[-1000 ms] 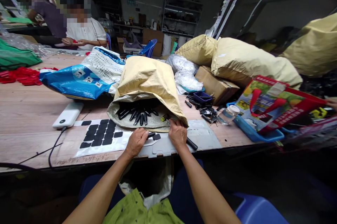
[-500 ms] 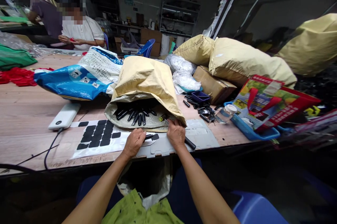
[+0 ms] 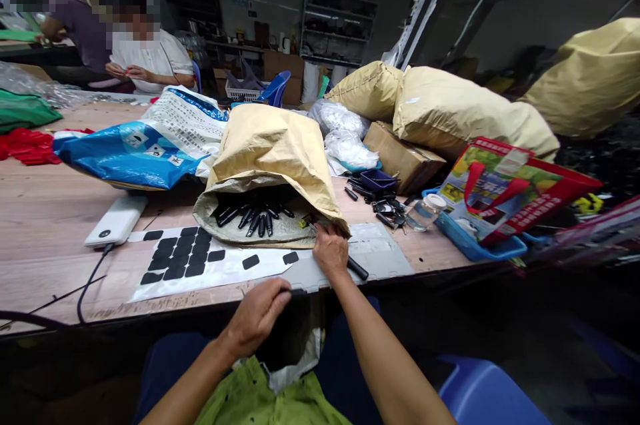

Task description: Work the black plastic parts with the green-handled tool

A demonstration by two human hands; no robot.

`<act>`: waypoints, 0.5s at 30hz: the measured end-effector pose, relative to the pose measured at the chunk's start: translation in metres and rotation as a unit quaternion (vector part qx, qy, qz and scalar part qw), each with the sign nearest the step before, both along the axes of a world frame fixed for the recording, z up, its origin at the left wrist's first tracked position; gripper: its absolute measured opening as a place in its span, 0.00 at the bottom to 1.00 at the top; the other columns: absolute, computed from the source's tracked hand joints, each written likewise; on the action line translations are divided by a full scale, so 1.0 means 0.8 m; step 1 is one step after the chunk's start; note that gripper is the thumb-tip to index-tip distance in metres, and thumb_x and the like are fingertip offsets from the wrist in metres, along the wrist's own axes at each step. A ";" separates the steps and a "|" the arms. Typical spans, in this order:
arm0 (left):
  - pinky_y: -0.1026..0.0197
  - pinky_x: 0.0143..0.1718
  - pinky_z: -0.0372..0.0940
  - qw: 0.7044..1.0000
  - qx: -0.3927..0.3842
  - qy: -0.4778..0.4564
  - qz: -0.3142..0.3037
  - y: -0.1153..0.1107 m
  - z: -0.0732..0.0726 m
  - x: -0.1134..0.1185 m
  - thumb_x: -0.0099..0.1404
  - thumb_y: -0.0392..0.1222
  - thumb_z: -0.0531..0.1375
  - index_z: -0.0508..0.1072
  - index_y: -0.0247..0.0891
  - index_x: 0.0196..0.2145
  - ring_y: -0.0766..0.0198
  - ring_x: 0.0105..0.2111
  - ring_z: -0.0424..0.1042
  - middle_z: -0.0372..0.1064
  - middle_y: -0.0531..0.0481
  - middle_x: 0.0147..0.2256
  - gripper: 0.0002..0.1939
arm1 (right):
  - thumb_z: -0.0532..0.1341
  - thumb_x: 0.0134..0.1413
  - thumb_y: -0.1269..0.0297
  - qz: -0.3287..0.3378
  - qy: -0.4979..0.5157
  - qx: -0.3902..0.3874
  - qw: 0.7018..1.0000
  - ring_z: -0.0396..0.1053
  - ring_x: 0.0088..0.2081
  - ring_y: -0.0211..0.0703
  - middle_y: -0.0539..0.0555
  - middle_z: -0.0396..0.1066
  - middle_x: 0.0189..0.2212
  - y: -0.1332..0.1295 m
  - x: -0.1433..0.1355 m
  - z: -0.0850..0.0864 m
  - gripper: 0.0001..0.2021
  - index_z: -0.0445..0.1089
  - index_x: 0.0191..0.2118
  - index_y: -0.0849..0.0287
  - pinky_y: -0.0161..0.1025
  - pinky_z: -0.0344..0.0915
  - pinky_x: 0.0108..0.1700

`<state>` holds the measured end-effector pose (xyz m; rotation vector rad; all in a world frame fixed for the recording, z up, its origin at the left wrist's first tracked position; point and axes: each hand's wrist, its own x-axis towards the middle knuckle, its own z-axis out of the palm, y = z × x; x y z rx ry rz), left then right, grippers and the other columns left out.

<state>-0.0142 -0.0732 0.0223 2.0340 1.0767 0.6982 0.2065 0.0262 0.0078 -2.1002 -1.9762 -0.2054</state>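
My left hand (image 3: 263, 312) is closed on a slim black piece (image 3: 299, 292) just off the table's front edge, above an open bag (image 3: 315, 345) at my lap. My right hand (image 3: 331, 250) is closed at the lower right corner of the yellow sack's mouth; a black cylinder (image 3: 358, 269) shows beside it, and what its fingers hold is hidden. Several black pieces (image 3: 260, 220) lie inside the open yellow sack (image 3: 275, 138). A white sheet (image 3: 210, 278) with black rounded patches (image 3: 185, 252) lies left of my right hand.
A white power bank (image 3: 116, 220) with a cable stands left of the sheet. Behind it lies a blue and white bag (image 3: 145, 152). To the right are a lidded jar (image 3: 425, 212), a blue tray (image 3: 480, 248) and a carton (image 3: 403, 157). Two people sit at the far left.
My left hand has moved down and toward me, off the sheet, with the black piece. Black patches it covered now show. My right hand stays at the sack's mouth.
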 end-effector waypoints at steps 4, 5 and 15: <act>0.60 0.40 0.61 0.990 -0.106 0.091 -0.017 -0.053 -0.057 0.008 0.74 0.54 0.48 0.70 0.46 0.44 0.60 0.37 0.72 0.73 0.52 0.36 0.15 | 0.54 0.65 0.63 0.001 0.001 -0.007 1.000 0.71 0.45 0.46 0.58 0.72 0.49 0.001 0.001 0.001 0.20 0.68 0.60 0.47 0.37 0.61 0.42; 0.60 0.40 0.62 0.985 -0.133 0.112 0.003 -0.059 -0.079 0.008 0.74 0.53 0.49 0.70 0.46 0.44 0.59 0.38 0.73 0.74 0.52 0.36 0.15 | 0.54 0.65 0.64 0.001 -0.001 -0.010 1.000 0.71 0.45 0.46 0.58 0.72 0.49 0.000 0.001 0.002 0.20 0.68 0.60 0.47 0.37 0.61 0.42; 0.55 0.49 0.63 0.924 -0.220 0.287 0.124 -0.060 -0.194 -0.014 0.71 0.38 0.49 0.76 0.40 0.45 0.53 0.49 0.75 0.77 0.40 0.44 0.16 | 0.54 0.65 0.63 0.003 -0.001 -0.010 1.000 0.71 0.43 0.45 0.57 0.72 0.48 0.000 0.000 0.004 0.20 0.68 0.60 0.47 0.37 0.61 0.41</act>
